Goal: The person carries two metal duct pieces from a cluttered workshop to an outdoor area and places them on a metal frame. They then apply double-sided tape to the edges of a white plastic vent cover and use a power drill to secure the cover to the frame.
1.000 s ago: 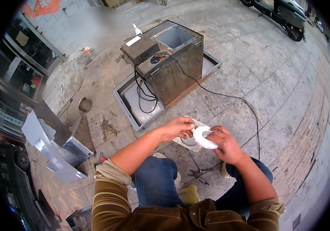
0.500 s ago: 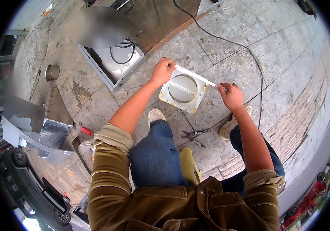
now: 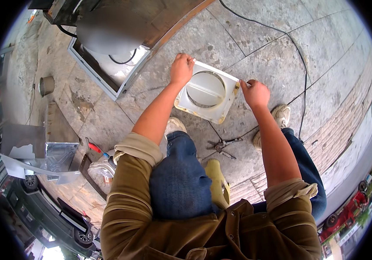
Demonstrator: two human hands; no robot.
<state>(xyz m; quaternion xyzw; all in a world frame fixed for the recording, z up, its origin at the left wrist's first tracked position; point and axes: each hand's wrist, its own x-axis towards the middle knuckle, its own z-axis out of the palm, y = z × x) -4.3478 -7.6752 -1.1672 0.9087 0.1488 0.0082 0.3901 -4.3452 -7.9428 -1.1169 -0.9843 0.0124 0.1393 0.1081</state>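
A squarish off-white plate [image 3: 216, 113] with a large round opening and a bar seen across it is in front of me, with yellowish residue along its right side and corners. Along its far edge runs a narrow white strip [image 3: 217, 70]. My left hand [image 3: 182, 69] is closed in a pinch at the strip's left end, by the plate's far left corner. At the far right corner, my right hand [image 3: 255, 93] pinches the other end. The fingers partly hide both ends.
Metal pliers-like tools [image 3: 223, 146] lie between my feet, near a yellow-green stool [image 3: 214, 177]. Ahead left is a large metal housing [image 3: 123, 86]. A black cable [image 3: 303, 56] crosses the paving on the right. Leftward are a metal ring [image 3: 46, 86], bent sheet metal [image 3: 62, 154] and a red-handled tool [image 3: 94, 147].
The strip, earlier stretched past the plate's right corner, now lines up with its far edge. Both hands and the plate appear slightly higher in view, and the right hand sits closer to the plate.
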